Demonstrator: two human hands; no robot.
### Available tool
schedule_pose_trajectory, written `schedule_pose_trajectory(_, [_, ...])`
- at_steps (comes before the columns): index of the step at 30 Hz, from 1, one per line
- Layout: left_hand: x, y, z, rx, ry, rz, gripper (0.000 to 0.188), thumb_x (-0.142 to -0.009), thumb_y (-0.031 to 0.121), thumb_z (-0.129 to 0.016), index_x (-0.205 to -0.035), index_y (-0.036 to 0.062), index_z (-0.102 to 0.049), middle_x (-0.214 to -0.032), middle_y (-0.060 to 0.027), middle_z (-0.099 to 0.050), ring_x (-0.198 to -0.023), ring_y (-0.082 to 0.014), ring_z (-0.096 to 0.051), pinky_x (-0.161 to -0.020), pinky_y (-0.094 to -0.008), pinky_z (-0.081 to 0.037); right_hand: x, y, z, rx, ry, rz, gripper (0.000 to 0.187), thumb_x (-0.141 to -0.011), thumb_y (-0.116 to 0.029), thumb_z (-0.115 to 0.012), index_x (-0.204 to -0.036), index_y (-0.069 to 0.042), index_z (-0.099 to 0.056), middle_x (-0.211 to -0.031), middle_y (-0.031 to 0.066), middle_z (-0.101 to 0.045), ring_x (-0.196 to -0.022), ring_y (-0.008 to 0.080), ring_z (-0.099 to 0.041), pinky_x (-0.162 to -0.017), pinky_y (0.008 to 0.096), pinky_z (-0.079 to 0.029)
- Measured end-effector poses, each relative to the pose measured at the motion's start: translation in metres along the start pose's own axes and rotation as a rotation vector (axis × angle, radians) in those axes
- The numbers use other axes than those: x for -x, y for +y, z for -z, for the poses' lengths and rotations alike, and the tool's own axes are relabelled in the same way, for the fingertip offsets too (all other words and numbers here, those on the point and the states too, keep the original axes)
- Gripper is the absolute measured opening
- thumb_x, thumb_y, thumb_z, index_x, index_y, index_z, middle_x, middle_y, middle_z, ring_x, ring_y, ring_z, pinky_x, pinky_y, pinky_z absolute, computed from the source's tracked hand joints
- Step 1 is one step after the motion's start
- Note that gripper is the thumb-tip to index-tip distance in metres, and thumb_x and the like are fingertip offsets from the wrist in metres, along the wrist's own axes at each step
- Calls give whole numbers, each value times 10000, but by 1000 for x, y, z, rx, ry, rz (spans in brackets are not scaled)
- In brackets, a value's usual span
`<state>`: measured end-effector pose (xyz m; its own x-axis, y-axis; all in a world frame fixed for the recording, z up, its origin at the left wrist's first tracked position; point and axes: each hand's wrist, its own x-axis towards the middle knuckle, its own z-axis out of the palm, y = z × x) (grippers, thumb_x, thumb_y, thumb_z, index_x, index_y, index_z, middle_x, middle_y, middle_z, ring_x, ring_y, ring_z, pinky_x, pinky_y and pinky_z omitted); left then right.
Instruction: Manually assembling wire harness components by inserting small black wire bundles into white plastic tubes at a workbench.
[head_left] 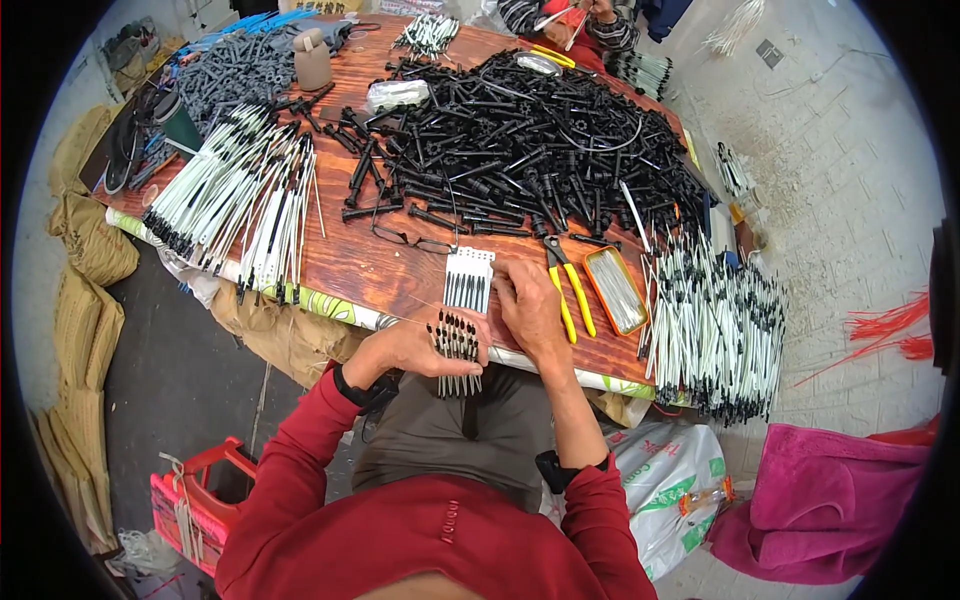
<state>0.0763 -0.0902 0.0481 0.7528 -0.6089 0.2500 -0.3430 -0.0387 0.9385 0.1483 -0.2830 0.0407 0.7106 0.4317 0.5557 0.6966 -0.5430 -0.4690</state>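
Observation:
My left hand (408,346) is wrapped round a small bundle of thin pale rods with black tips (457,338), held upright just over the table's front edge. Right beside it, a white slotted plate (480,256) lies on the wood with a row of dark thin pieces across its middle. My right hand (532,308) is at the plate's right side, its fingers curled and pressed together. Whatever is between those fingers is hidden. Close to the right hand lie yellow-handled cutting pliers (570,290) and an orange-rimmed tray (630,322) of thin pale pieces.
A big heap of black plastic parts (520,140) covers the table's far middle. White rods with black ends lie in bundles at left (225,185) and right (715,325). Eyeglasses (412,240) rest behind the plate. Another person's hands (600,10) are at the far side.

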Motion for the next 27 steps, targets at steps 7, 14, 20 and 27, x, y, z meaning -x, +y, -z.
schedule_pose_trajectory(7, [2, -3, 1, -12, 19, -27, 153, -741, 61, -759, -882, 44, -702, -910, -35, -679, -889, -183, -635, -838, -319, -516, 4, -6, -5, -188, 25, -295, 170, -840, -9, -688, -1005, -3, -645, -893, 119, -682, -774, 224, -677, -701, 314, -537])
schedule_pose_trajectory(14, [3, -10, 0, -6, 34, -44, 204, -737, 72, -771, -920, 34, -689, -914, -45, -685, -904, -182, -636, -852, -321, -517, 0, -8, -17, -468, 131, -471, 134, -840, -5, -688, -962, 8, -634, -861, 131, -687, -746, 215, -681, -685, 306, -539])
schedule_pose_trajectory(20, [3, -14, -1, 0, 31, -85, 192, -755, 100, -771, -912, 35, -682, -906, -48, -685, -896, -198, -636, -868, -333, -517, -32, -16, -12, -129, -130, -49, 182, -819, -13, -680, -994, -10, -630, -869, 177, -677, -779, 312, -679, -693, 384, -542])
schedule_pose_trajectory(27, [8, -7, -4, -42, -55, -92, 132, -772, 106, -777, -875, 51, -716, -909, -50, -712, -969, -219, -659, -943, -362, -501, -52, -21, -8, 55, -475, 234, 294, -774, -10, -640, -1063, -53, -665, -909, 197, -669, -849, 381, -662, -721, 451, -532])
